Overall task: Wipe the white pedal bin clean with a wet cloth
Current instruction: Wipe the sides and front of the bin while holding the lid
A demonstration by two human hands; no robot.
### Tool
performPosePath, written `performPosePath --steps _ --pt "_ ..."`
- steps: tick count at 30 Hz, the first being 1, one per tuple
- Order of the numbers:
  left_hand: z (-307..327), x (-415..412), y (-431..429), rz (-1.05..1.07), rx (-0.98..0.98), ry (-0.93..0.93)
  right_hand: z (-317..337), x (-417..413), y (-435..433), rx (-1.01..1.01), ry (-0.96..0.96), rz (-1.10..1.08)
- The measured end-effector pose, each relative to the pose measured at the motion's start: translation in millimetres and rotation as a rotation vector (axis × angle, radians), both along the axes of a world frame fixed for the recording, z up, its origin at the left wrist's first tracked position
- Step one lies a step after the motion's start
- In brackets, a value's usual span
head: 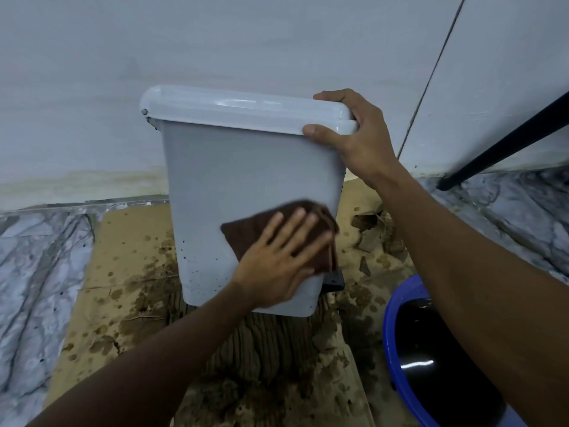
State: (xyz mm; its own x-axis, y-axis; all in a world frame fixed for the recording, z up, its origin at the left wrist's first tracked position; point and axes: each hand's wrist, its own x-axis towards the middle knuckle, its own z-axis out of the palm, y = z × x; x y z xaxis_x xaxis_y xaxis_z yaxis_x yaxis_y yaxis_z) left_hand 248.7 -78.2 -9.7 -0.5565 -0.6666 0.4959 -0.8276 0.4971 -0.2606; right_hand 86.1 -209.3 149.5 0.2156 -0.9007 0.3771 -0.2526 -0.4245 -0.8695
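Note:
The white pedal bin [228,180] stands on wet cardboard against the wall, lid closed. Dark specks dot its lower left side. A brown cloth [243,234] lies flat on the bin's lower side wall. My left hand [283,257] presses on the cloth with straight, spread fingers. My right hand [354,134] grips the lid's right corner, thumb on the front rim and fingers curled over the top. The black pedal [334,280] peeks out at the bin's lower right, behind the cloth.
A blue basin [397,334] of dark water sits at the lower right, partly under my right forearm. Soaked, torn cardboard [129,272] covers the marble floor [40,272]. A black bar [505,143] slants across the right. The white wall [215,41] is right behind the bin.

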Motion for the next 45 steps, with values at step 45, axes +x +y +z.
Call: performPosePath --steps 45 --pt "30 94 -13 0.385 -0.113 0.385 -2 3 -5 0.016 -0.075 0.030"
